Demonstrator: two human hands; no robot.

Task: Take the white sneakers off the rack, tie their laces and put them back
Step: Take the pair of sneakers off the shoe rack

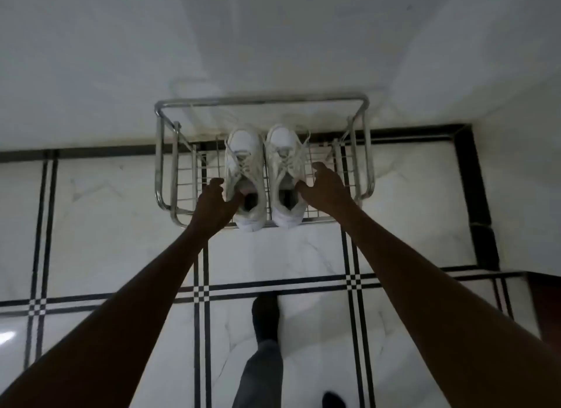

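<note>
Two white sneakers stand side by side on the top shelf of a chrome wire rack (165, 152), toes toward the wall, and their laces lie loose. My left hand (212, 202) grips the left sneaker (244, 152) at its collar, thumb at the opening and fingers on the outer side. In the same way, my right hand (326, 189) holds the right sneaker (283, 151), thumb over the collar edge and fingers curled along its outer side. Both sneakers rest on the shelf.
The rack stands against a white wall on a white tiled floor with black lines (121, 295). A black skirting strip runs along the wall and turns at the right corner. My sock-clad foot (265, 316) and grey trouser leg are below the rack.
</note>
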